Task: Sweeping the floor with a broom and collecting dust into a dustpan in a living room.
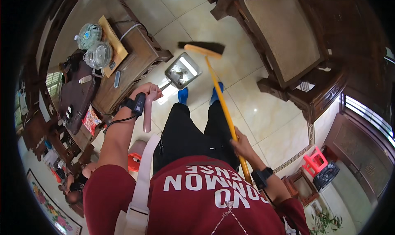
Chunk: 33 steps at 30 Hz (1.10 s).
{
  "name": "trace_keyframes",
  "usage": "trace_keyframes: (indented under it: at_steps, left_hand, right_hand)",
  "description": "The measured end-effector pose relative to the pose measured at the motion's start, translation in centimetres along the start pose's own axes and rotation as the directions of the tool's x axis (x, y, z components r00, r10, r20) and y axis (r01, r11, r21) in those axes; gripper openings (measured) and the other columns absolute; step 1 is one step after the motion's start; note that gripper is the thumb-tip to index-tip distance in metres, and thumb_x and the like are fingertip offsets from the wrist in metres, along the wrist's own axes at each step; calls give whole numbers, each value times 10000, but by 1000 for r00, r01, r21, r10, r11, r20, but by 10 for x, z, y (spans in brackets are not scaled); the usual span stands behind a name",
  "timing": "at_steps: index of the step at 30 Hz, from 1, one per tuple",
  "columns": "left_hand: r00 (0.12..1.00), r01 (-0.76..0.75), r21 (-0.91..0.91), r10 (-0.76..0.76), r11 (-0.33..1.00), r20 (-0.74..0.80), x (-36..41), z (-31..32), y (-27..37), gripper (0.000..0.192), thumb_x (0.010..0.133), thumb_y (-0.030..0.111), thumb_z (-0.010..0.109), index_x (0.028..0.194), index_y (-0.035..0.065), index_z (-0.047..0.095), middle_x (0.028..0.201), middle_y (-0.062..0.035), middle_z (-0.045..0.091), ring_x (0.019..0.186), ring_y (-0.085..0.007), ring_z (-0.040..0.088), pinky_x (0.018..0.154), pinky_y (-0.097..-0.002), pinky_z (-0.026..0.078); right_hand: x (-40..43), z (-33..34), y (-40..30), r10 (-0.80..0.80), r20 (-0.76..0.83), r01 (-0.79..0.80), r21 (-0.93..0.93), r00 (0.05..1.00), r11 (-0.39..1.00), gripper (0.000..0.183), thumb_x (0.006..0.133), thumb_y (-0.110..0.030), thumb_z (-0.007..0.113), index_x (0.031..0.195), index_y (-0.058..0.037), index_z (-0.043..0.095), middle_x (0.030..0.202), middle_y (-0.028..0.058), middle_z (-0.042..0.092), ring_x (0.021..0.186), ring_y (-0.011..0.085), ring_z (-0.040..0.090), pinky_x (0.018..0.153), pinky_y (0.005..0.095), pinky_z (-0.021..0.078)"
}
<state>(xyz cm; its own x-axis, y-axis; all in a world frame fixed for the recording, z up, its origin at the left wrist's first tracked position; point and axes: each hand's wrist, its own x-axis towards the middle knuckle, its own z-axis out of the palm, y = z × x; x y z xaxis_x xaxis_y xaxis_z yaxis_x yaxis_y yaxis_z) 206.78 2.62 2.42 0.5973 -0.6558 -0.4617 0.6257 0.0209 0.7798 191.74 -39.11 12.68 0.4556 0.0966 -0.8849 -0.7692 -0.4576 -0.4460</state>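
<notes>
My left hand [149,91] is closed around the pink handle [148,114] of a long-handled dustpan. Its metal pan [182,71], just above the floor or on it, holds some dark debris. In my right hand [242,145] is the yellow stick [226,108] of a broom, which slants up from beside my right hip. The broom head [203,49], orange with dark bristles, lies beyond the pan's far edge and looks slightly blurred. Between the two tools are my feet in blue footwear [183,96].
A wooden table [135,46] on the left bears clear lidded jars [98,54] and a dark tea tray [78,93]. To the right stands a carved wooden chair [282,34]. A red plastic stool [316,162] is at the lower right. Another person [75,185] is at the far left.
</notes>
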Motion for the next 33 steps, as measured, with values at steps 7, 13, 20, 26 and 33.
trace_keyframes:
  at_steps: [7, 13, 20, 26, 33]
  left_hand:
    - [867, 368, -79, -373, 926, -331, -15, 9, -29, 227, 771, 1, 542, 558, 13, 462, 558, -15, 455, 554, -75, 421, 498, -207, 373]
    - [768, 182, -924, -636, 336, -81, -15, 56, -64, 198, 865, 91, 465, 873, -107, 455, 728, -90, 528, 605, -123, 549, 541, -201, 482]
    - [845, -164, -985, -523, -60, -109, -37, 75, -131, 176, 841, -1, 461, 918, -142, 389, 783, -136, 477, 610, -145, 524, 547, -214, 493]
    - [866, -149, -974, -497, -172, -45, -36, 74, -158, 190, 831, 26, 479, 888, -128, 382, 781, -129, 473, 651, -163, 529, 633, -214, 492]
    - [881, -19, -617, -279, 787, -383, -60, 93, -179, 71, 769, 78, 522, 712, 36, 523, 585, -3, 439, 714, -153, 484, 845, -266, 382]
  right_hand:
    - [-15, -79, -43, -11, 224, 16, -20, 974, 1000, 591, 836, -103, 527, 1363, -52, 264, 561, 50, 504, 402, 127, 483, 386, 260, 413]
    - [104, -105, -81, -272, 114, 282, -623, 955, 729, 603, 802, -153, 524, 1309, 16, 245, 727, 287, 576, 707, 447, 567, 638, 507, 450]
    - [130, -93, -38, -349, 211, 347, -853, 913, 391, 590, 784, -58, 437, 1302, 86, 192, 715, 265, 581, 659, 415, 586, 600, 479, 463]
    - [25, -122, -28, -52, 241, 224, -774, 969, 592, 575, 810, -83, 458, 1340, -32, 243, 670, 214, 584, 556, 334, 588, 513, 422, 474]
    - [-59, -123, -62, 170, 118, -92, -488, 978, 868, 584, 843, -115, 509, 1371, -70, 264, 587, 46, 478, 437, 119, 480, 404, 260, 425]
